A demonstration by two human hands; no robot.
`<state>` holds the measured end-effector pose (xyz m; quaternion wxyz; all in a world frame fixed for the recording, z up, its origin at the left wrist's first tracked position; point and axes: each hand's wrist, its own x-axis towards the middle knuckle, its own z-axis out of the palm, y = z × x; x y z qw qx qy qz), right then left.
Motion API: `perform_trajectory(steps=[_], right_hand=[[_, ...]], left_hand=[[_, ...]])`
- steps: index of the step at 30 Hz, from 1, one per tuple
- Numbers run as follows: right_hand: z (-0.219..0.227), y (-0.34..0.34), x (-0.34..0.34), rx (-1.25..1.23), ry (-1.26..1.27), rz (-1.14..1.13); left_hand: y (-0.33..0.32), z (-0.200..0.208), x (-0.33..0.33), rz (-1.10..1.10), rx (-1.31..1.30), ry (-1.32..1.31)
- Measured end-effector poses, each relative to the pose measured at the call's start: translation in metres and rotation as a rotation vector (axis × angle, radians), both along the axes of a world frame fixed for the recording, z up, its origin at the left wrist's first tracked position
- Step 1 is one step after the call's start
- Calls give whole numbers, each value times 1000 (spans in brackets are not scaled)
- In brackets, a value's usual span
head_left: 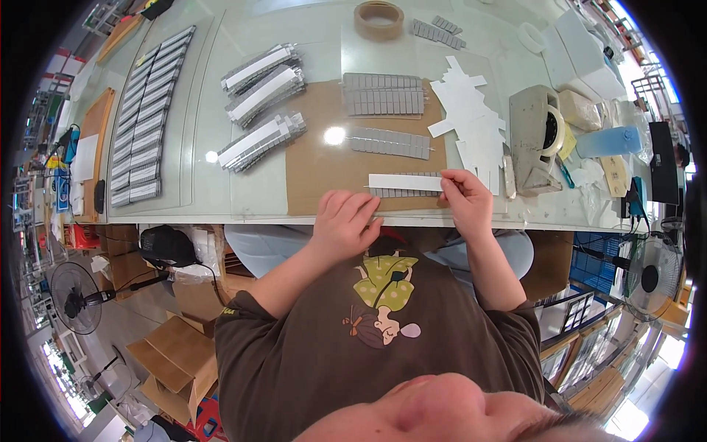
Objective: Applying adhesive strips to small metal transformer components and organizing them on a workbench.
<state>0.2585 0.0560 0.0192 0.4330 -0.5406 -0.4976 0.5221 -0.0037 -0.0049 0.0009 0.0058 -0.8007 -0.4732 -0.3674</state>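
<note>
A white strip (403, 181) lies lengthwise over a grey segmented strip (405, 194) near the table's front edge. My right hand (468, 202) pinches the right end of the white strip between thumb and fingers. At the left end of the grey strip, my left hand (345, 221) rests with its fingers stretched out, the index fingertip close to or touching that end. Beyond them, another grey segmented strip (390, 143) and a stack of grey segmented strips (383, 96) lie on a brown cardboard sheet (317, 158).
Loose white strips (468, 114) are piled right of the cardboard. Bundles of grey strips with white strips (261, 140) sit to the left, beside long striped rows (151, 118). A tape roll (378, 20) stands at the back, a tape dispenser (532, 140) and blue bottle (608, 141) at right.
</note>
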Motion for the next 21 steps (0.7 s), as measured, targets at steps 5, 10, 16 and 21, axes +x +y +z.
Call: perform_trajectory(steps=[5, 10, 16, 21], right_hand=[[-2, 6, 1, -41, -84, 10], [2, 11, 3, -109, -132, 11], [-1, 14, 4, -107, -115, 37], [-2, 14, 4, -100, -120, 43]], left_hand=[[0, 0, 0, 3, -12, -40], [1, 2, 0, -2, -26, -55], [2, 3, 0, -5, -19, -56], [2, 3, 0, -9, -31, -47]])
